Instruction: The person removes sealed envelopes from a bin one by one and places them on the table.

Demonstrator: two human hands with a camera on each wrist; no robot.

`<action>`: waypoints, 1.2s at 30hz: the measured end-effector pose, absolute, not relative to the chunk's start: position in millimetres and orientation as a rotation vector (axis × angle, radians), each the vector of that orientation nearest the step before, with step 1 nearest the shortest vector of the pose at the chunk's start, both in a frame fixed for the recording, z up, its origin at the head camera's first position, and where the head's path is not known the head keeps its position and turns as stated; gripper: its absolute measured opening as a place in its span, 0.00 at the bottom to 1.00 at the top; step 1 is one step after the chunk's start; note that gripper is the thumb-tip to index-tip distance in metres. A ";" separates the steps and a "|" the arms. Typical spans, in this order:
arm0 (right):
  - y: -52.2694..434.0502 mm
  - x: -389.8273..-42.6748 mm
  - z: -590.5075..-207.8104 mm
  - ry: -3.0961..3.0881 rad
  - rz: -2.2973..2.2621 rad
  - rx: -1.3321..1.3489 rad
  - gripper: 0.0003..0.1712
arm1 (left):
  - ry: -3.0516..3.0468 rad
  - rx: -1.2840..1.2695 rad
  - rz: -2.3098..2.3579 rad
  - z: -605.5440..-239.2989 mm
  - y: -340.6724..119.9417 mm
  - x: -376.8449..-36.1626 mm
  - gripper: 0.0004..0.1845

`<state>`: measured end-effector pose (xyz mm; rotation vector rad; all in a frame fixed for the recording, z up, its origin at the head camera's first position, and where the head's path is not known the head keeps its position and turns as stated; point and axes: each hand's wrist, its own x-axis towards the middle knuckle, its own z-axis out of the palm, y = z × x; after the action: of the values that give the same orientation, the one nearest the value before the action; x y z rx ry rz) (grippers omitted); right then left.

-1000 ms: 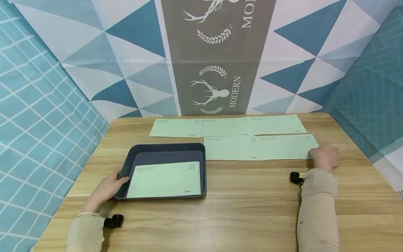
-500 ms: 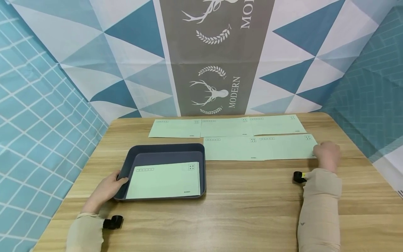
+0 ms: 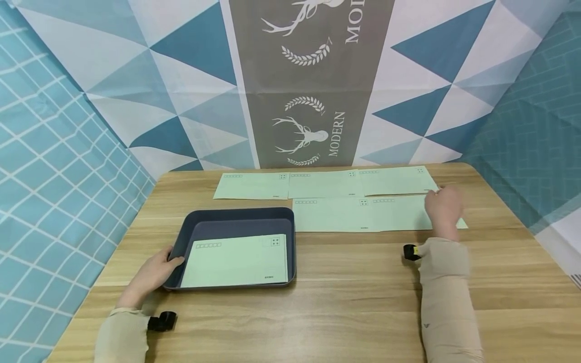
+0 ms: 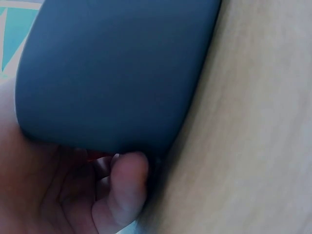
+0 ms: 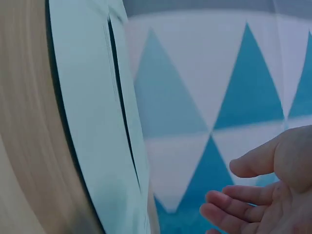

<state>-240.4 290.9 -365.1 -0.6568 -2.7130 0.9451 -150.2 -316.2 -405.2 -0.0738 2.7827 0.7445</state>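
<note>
Gently is best, because paper can slip and bend. The left hand grips the left side of the dark tray, thumb over the rim. A small pile of green envelopes lies in the tray. More sit on the wooden table: three in the back row and two in the front row, just beside the tray. The right hand is above the right end of the front row. To do this well, I think, hold the tray still and touch the paper lightly with flat fingers, so neat edges do not get bumped.

From the head, the right hand is too blurry to tell how its fingers lie. The right wrist view shows them loosely bent, thumb apart, pinching nothing. The left wrist view shows a finger curled under the tray, which the head view hides.
</note>
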 end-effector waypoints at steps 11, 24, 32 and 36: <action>203.5 -244.2 -356.8 -2.558 1.384 -0.295 0.26 | 2.782 -0.068 0.741 -405.3 -316.8 -147.7 0.35; 132.3 -226.8 -339.4 -2.635 1.247 0.173 0.15 | 2.798 -0.070 0.751 -403.3 -317.8 -147.2 0.31; 93.1 -211.0 -338.6 -2.685 1.152 0.400 0.11 | 2.807 -0.074 0.737 -402.9 -319.8 -146.5 0.32; 72.0 -206.4 -342.9 -2.753 0.970 0.566 0.13 | 2.811 -0.069 0.747 -404.2 -317.2 -146.6 0.32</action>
<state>-206.4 72.0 -342.9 0.5664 -2.7528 0.9701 -146.6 -317.2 -404.2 -0.0693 2.8113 0.7473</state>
